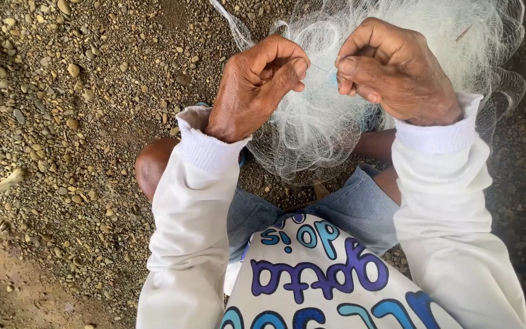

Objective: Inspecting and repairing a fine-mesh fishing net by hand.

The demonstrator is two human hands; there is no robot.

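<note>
I read this as the fine stage of working a single strand of the net (330,116), knotting or mending a mesh, judging by how both hands meet over it. The net is a pale heap of thin line lying on the gravel (80,91) between the knees, reaching up past the top of the view. My left hand (254,85) sits at the net's near left edge, thumb and forefinger pinched tight on a strand. My right hand (394,70), just beside it over the net's middle, is closed too, fingertips pressed together on the same fine line; whether it also holds a small tool I cannot tell. The next move, I judge, needs steady tension between the two pinches and tiny finger motions, since the line is nearly invisible against the heap.
</note>
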